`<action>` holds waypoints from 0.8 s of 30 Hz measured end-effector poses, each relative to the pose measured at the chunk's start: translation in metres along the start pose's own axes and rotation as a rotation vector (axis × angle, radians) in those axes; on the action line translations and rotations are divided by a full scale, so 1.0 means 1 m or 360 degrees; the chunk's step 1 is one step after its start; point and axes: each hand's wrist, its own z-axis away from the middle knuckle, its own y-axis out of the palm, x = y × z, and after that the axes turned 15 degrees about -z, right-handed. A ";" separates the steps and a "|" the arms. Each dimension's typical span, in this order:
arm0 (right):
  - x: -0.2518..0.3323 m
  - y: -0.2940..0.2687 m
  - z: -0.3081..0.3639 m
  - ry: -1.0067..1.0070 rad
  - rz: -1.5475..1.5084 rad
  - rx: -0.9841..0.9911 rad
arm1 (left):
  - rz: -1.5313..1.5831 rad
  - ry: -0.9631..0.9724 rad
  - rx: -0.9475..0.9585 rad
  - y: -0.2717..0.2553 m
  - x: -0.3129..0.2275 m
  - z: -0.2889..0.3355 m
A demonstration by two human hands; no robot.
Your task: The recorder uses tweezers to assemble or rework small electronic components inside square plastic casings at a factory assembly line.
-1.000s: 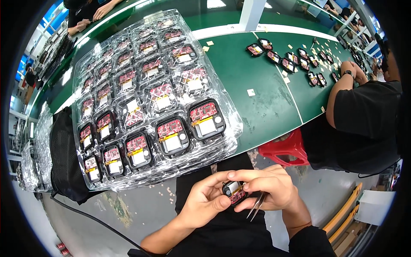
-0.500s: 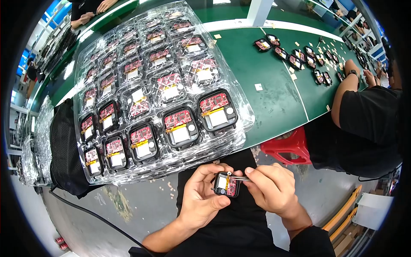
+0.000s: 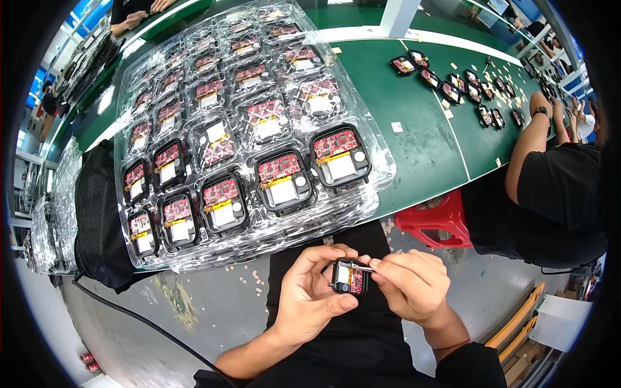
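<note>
My left hand (image 3: 303,294) grips a small black device housing (image 3: 350,279) by its edges, above my lap. Its open face shows a red circuit board, a white block and a yellow flex strip. In my right hand (image 3: 415,284) metal tweezers (image 3: 362,266) are pinched between thumb and fingers. They lie across the upper part of the housing; whether the tips hold anything is too small to tell. Beyond my hands, a clear plastic blister tray (image 3: 383,161) carries rows of similar housings, the nearer ones uncovered and the farther ones under clear plastic.
The tray rests on a green worktable (image 3: 420,158) with more housings (image 3: 451,92) and small paper bits at the right. A co-worker in a black shirt (image 3: 563,178) sits there, by a red stool (image 3: 433,223). A black mesh bag (image 3: 100,220) and black cable (image 3: 142,318) are at left.
The tweezers have shifted and now lie flatter across the housing's upper part. The housing has moved slightly right in view. Both hands keep their holds.
</note>
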 end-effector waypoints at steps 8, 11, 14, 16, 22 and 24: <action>-0.001 -0.001 -0.003 0.0036 0.0100 0.0066 | -0.0126 0.0018 -0.0042 0.000 -0.001 0.001; 0.000 0.001 -0.001 0.0049 0.0102 0.0063 | -0.0144 0.0028 -0.0053 0.001 -0.001 0.003; -0.003 0.004 0.002 0.0062 -0.0028 -0.0004 | -0.0156 0.0049 -0.0051 0.001 -0.002 0.004; -0.004 0.005 0.004 0.0074 -0.0065 -0.0024 | -0.0169 0.0063 -0.0044 0.000 -0.001 0.004; -0.006 0.006 0.003 0.0071 -0.0048 -0.0008 | -0.0195 0.0077 -0.0042 0.001 -0.001 0.003; -0.005 0.007 0.003 0.0060 0.0014 0.0019 | -0.0228 0.0084 -0.0075 0.000 -0.001 0.003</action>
